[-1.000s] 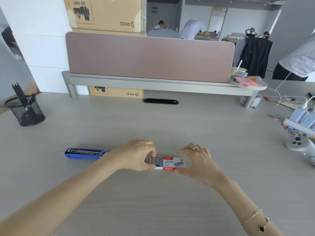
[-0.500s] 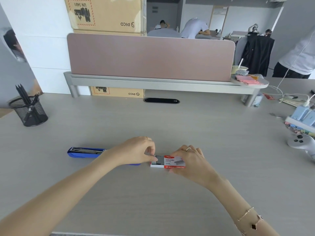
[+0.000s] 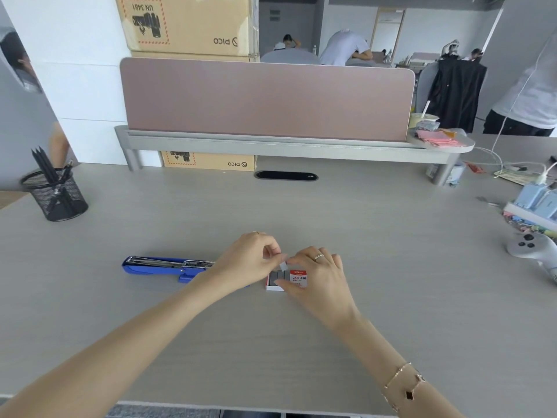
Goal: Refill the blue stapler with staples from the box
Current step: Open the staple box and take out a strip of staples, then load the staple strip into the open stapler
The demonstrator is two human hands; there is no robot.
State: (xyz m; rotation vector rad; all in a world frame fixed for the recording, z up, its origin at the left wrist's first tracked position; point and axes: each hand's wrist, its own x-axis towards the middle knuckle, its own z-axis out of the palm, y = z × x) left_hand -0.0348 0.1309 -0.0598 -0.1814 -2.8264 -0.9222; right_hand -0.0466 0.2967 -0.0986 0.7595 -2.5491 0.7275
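Observation:
The blue stapler (image 3: pixel 162 267) lies opened flat on the desk, its metal staple channel facing up, left of my hands. The small red-and-white staple box (image 3: pixel 298 279) lies in front of me with its tray slid partly out to the left, grey staples showing. My right hand (image 3: pixel 316 276) holds the box down by its sleeve. My left hand (image 3: pixel 250 260) pinches a short strip of staples (image 3: pixel 283 266) just above the open tray.
A black mesh pen cup (image 3: pixel 55 196) stands at the far left. A white game controller (image 3: pixel 530 247) and blue chargers (image 3: pixel 539 202) lie at the right edge. A pink divider on a grey shelf (image 3: pixel 271 146) runs across the back. People stand beyond it.
My left hand has pushed the tray out of the box, then lifted from it with a strip of staples pinched in its fingers. The right hand kept hold of the box.

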